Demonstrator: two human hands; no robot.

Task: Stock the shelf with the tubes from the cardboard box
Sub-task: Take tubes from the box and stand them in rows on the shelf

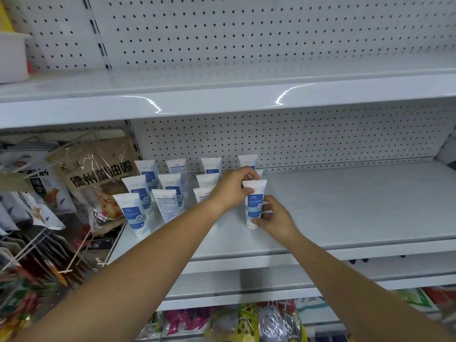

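Observation:
A white tube with a blue label [254,201] stands cap-down on the white middle shelf [345,208]. My left hand [232,187] pinches its flat top end. My right hand [274,217] grips its lower part near the cap. To the left, several matching tubes [134,213] stand in rows reaching back to the pegboard; some are hidden behind my left hand. The cardboard box is out of view.
Bagged snacks hang on wire hooks at the left, a large brown bag [98,174] among them. The upper shelf [222,99] overhangs the tubes. Colourful packets [246,322] fill the shelf below. A white container [12,58] sits at upper left.

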